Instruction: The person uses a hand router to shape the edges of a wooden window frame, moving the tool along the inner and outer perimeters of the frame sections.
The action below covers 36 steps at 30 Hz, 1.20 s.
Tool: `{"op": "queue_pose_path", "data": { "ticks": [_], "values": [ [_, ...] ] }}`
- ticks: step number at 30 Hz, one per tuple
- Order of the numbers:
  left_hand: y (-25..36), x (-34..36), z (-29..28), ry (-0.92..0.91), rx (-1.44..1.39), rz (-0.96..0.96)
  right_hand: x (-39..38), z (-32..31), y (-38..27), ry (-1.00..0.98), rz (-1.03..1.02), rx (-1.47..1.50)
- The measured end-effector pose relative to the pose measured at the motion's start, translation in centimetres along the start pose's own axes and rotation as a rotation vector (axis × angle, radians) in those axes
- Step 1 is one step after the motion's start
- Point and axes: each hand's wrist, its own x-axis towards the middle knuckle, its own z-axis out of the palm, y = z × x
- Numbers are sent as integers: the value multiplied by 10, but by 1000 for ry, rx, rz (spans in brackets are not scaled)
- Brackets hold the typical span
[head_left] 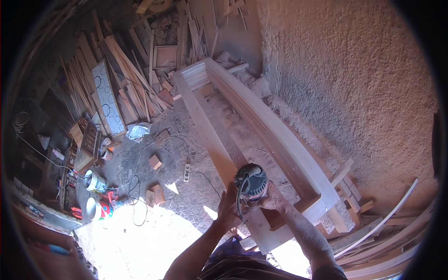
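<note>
A long wooden frame (266, 112) stretches away from me, its far end closed by grooved slats. On the near part of its left rail stands a corded power tool (251, 179) with a round, black, ribbed motor housing; its working end is hidden beneath. My left hand (227, 208) is closed against the tool's left side, the fingers partly hidden. Around the lower right side of the tool, my right hand (273, 199) is closed too. A dark cord loops down over the front of the housing.
Loose boards (130, 70) lean in a heap at the far left. A power strip (186, 172), wood blocks (155, 162) and cables lie on the floor. Two buckets (95, 181) stand at left. A rough wall (350, 79) and curved strips (382, 224) are at right.
</note>
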Motion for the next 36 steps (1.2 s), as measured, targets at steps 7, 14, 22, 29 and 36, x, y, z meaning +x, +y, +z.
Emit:
{"op": "queue_pose_path", "data": {
  "ticks": [7,14,22,29,36],
  "values": [
    [-42,26,5,-7,-673,-342,51,-7,5,-10,-54,-151],
    [-76,60,-16,-48,-47,-114,93,-7,-9,34,-72,-194],
    [-128,113,-37,-87,11,-205,177,-17,-1,116,-250,-254],
    [-194,173,-56,-179,-332,-251,258,-23,-18,118,-184,-281],
    [-198,170,-50,-108,-148,-111,256,-22,-18,89,-240,-272]
  ]
}}
